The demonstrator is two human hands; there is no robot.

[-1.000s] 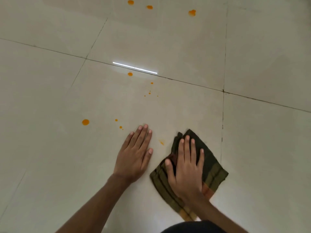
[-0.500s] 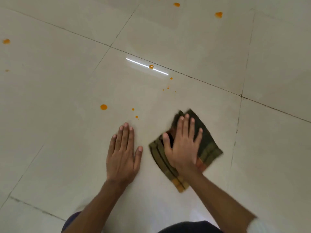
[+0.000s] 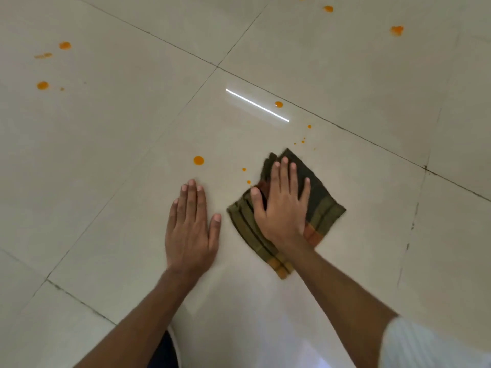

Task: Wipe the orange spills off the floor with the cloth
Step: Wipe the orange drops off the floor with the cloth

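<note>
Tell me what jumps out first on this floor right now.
The right hand presses flat on a folded dark striped cloth at centre, the left hand flat on bare tile beside it. Scattered orange drops mark the pale floor: one just ahead of the left hand, others far left and top right.

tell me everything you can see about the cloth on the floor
The cloth is folded woven fabric, dark green with olive and orange-red stripes near its edges. It lies flat on the pale tiled floor, turned like a diamond with one corner pointing away. The right hand presses flat on its middle, fingers straight. A small orange drop sits close by its left edge.
</note>
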